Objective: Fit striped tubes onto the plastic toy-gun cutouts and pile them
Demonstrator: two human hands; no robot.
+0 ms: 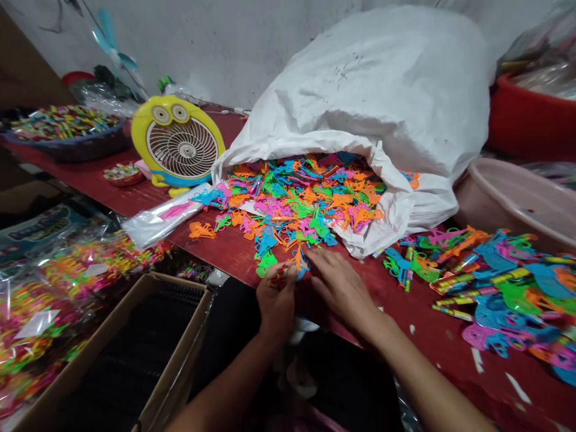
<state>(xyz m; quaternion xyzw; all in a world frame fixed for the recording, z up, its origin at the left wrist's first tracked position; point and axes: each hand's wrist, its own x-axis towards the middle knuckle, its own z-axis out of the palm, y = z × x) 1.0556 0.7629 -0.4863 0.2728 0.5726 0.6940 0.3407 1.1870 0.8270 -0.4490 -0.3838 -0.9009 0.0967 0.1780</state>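
Note:
At the table's front edge, my left hand (275,300) is closed, with small red-and-yellow patterned pieces (279,275) showing between its fingers; their kind is unclear. My right hand (339,285) lies beside it, fingers stretched out and apart, palm down. Its fingertips are near an orange plastic piece (299,259) at the front of a loose pile. That pile of flat, toy-like plastic pieces (288,210) in orange, blue, green and pink spills from the mouth of a large white woven sack (382,78). Whether the right fingertips touch a piece is hard to see.
More coloured pieces with printed tubes (504,288) are heaped at right, before a pink basin (517,192). A yellow fan (186,144), clear plastic bags (162,219) and a blue basin (67,144) stand left. Below the edge is a cardboard box (180,372).

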